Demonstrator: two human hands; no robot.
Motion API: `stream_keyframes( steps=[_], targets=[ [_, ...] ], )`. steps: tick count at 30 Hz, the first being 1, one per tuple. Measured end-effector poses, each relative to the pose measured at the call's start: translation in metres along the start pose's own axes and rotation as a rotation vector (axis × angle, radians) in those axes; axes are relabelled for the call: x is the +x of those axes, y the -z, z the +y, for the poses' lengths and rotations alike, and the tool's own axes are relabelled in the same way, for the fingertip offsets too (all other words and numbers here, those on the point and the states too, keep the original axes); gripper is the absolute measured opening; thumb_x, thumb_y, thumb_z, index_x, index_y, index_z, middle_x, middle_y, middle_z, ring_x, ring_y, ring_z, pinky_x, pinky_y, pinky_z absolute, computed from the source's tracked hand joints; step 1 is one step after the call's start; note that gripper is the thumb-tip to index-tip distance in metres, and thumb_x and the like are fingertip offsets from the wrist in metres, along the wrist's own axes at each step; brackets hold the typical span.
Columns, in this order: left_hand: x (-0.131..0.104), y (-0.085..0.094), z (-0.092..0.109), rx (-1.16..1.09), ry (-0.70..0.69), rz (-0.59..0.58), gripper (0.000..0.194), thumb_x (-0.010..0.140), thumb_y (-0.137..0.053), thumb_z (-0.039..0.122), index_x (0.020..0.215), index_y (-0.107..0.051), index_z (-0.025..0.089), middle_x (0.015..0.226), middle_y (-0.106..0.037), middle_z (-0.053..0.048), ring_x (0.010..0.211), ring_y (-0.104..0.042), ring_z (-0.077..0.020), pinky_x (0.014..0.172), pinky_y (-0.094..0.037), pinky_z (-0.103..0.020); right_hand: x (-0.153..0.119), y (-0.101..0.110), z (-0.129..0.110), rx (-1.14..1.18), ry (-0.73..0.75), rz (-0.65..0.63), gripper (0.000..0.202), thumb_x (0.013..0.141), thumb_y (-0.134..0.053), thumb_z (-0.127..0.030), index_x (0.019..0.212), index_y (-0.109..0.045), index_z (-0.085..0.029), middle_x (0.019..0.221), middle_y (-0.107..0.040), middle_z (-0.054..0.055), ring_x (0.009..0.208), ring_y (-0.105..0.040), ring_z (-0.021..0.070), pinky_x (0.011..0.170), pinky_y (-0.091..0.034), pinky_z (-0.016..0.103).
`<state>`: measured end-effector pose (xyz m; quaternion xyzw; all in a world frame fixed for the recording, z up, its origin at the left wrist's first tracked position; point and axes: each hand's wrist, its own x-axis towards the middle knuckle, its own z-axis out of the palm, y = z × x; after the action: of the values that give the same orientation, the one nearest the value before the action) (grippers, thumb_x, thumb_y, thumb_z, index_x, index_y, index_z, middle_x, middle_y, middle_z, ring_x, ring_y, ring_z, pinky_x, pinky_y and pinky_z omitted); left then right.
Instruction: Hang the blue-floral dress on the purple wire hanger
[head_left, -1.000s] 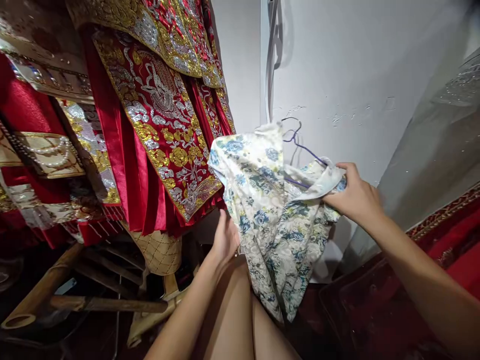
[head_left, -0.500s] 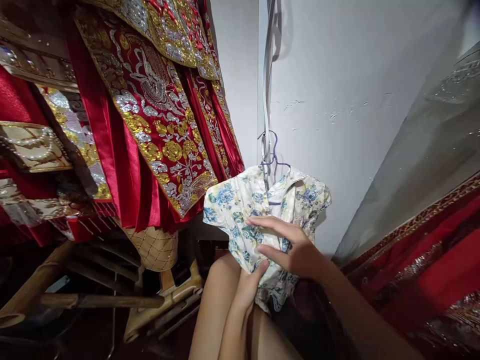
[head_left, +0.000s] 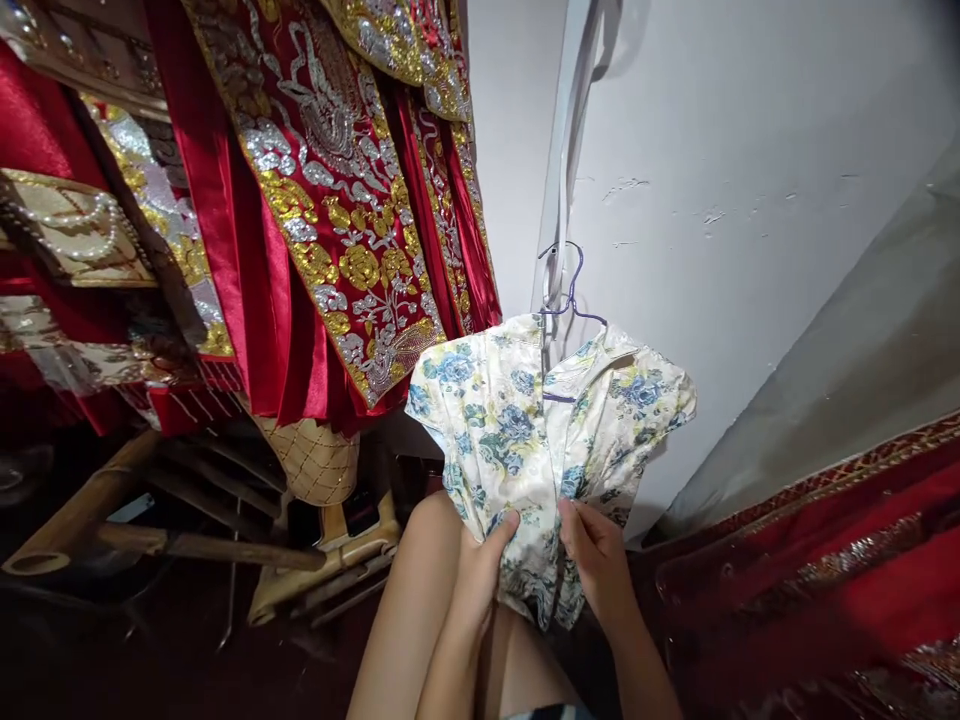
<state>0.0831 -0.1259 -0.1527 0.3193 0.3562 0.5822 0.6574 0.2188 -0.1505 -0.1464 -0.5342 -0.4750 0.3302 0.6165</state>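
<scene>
A small white blouse (head_left: 517,400) with blue flowers hangs on a purple wire hanger (head_left: 574,290) in front of me, its front opening running down the middle. My left hand (head_left: 484,560) grips its lower left side, thumb on top of the cloth and the other fingers hidden behind it. At the front opening, my right hand (head_left: 596,550) pinches the right-hand edge between thumb and curled fingers. The hem hangs loose just above my knees.
Red costumes (head_left: 352,230) with gold and silver embroidery hang at the left. Below them are a bamboo chair (head_left: 217,545) and a gold quilted object (head_left: 315,460). A white strap (head_left: 574,130) runs down the pale wall (head_left: 712,120). Plastic-covered red cloth (head_left: 847,560) stands at the right.
My right hand has moved down from lying spread over the blouse front and now pinches its opening edge. My left hand keeps its hold. The view has shifted slightly.
</scene>
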Motion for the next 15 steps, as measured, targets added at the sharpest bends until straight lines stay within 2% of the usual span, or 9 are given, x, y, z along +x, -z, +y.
stream_keyframes(
  steps=[2, 3, 8, 12, 13, 15],
  targets=[
    [-0.001, -0.004, -0.003, 0.006, -0.046, 0.072, 0.065, 0.072, -0.083, 0.039, 0.130, -0.065, 0.014, 0.129, -0.068, -0.014, 0.128, -0.058, -0.0334, 0.114, -0.041, -0.045, -0.002, 0.003, 0.001, 0.008, -0.006, 0.004, 0.053, 0.094, -0.050, -0.059, 0.057, -0.038, -0.022, 0.055, -0.034, -0.004, 0.052, -0.030, 0.0116, 0.051, -0.027, 0.028],
    [-0.002, -0.006, -0.003, 0.014, -0.052, 0.069, 0.064, 0.071, -0.084, 0.040, 0.127, -0.067, 0.013, 0.127, -0.069, -0.014, 0.126, -0.059, -0.0341, 0.113, -0.041, -0.046, -0.003, 0.004, 0.003, 0.008, -0.018, 0.012, 0.053, 0.093, -0.050, -0.060, 0.057, -0.041, -0.022, 0.054, -0.036, -0.004, 0.051, -0.031, 0.0116, 0.051, -0.027, 0.028],
    [-0.018, -0.020, 0.008, 0.155, -0.070, -0.114, 0.059, 0.075, -0.080, 0.041, 0.126, -0.067, 0.014, 0.124, -0.070, -0.013, 0.127, -0.058, -0.0333, 0.114, -0.040, -0.046, -0.002, 0.007, 0.002, -0.033, -0.134, 0.053, 0.055, 0.087, -0.054, -0.068, 0.060, -0.044, -0.021, 0.054, -0.037, -0.004, 0.050, -0.033, 0.0123, 0.048, -0.027, 0.027],
    [-0.022, -0.020, 0.007, 0.237, -0.070, -0.170, 0.063, 0.080, -0.074, 0.043, 0.134, -0.060, 0.015, 0.128, -0.067, -0.015, 0.130, -0.056, -0.0335, 0.115, -0.039, -0.046, -0.003, 0.013, -0.004, -0.028, -0.083, 0.070, 0.054, 0.087, -0.058, -0.064, 0.059, -0.045, -0.020, 0.056, -0.037, -0.004, 0.053, -0.035, 0.0120, 0.050, -0.029, 0.027],
    [-0.021, -0.017, 0.004, 0.262, -0.089, -0.147, 0.066, 0.080, -0.074, 0.044, 0.136, -0.057, 0.015, 0.130, -0.065, -0.016, 0.130, -0.055, -0.0336, 0.115, -0.038, -0.046, -0.004, 0.015, -0.004, -0.001, -0.082, 0.072, 0.055, 0.088, -0.059, -0.063, 0.057, -0.044, -0.020, 0.054, -0.036, -0.004, 0.052, -0.034, 0.0113, 0.050, -0.029, 0.026],
    [-0.017, -0.012, -0.008, 0.324, -0.189, 0.005, 0.072, 0.083, -0.072, 0.043, 0.144, -0.046, 0.016, 0.139, -0.058, -0.017, 0.133, -0.053, -0.0328, 0.115, -0.038, -0.046, -0.006, 0.016, -0.004, 0.064, -0.101, 0.096, 0.054, 0.087, -0.061, -0.060, 0.055, -0.043, -0.020, 0.053, -0.036, -0.004, 0.050, -0.032, 0.0099, 0.049, -0.027, 0.026]
  ],
)
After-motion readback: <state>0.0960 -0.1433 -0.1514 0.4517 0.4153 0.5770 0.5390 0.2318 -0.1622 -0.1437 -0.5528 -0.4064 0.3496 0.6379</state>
